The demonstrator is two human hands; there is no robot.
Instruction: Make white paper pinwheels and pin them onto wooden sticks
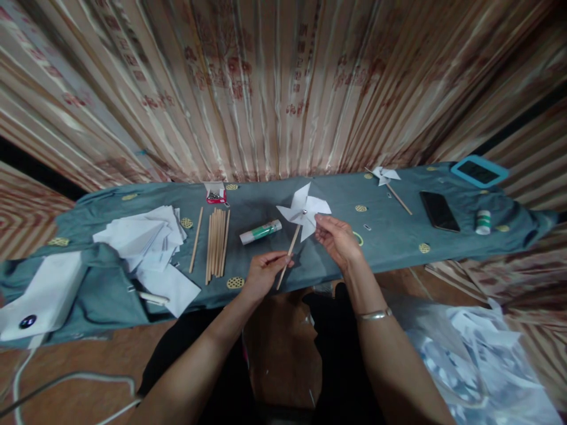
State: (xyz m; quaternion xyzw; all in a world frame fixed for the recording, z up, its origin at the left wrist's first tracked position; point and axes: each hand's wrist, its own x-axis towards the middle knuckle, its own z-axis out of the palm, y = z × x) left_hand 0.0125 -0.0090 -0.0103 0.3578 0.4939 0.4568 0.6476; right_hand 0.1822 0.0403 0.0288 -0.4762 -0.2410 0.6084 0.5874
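A white paper pinwheel (297, 213) on a wooden stick is held up over the cloth-covered table, a metal pin showing at its centre. My left hand (262, 273) is closed around the stick below the paper blades. With thumb and fingers, my right hand (335, 237) pinches the blade on the right side. A green and white glue stick (260, 232) lies just left of the pinwheel. Further left is a row of wooden sticks (216, 245), with one stick (196, 239) apart from them. Behind these stands an opened small red box (216, 193) of metal pins.
White paper sheets (146, 236) are piled at left, near a white device (44, 295) with a cable. To the right lie another pinwheel (386, 175), a black phone (439, 211), a blue-framed object (479, 171) and a second glue stick (483, 222). A plastic bag (482, 354) sits lower right.
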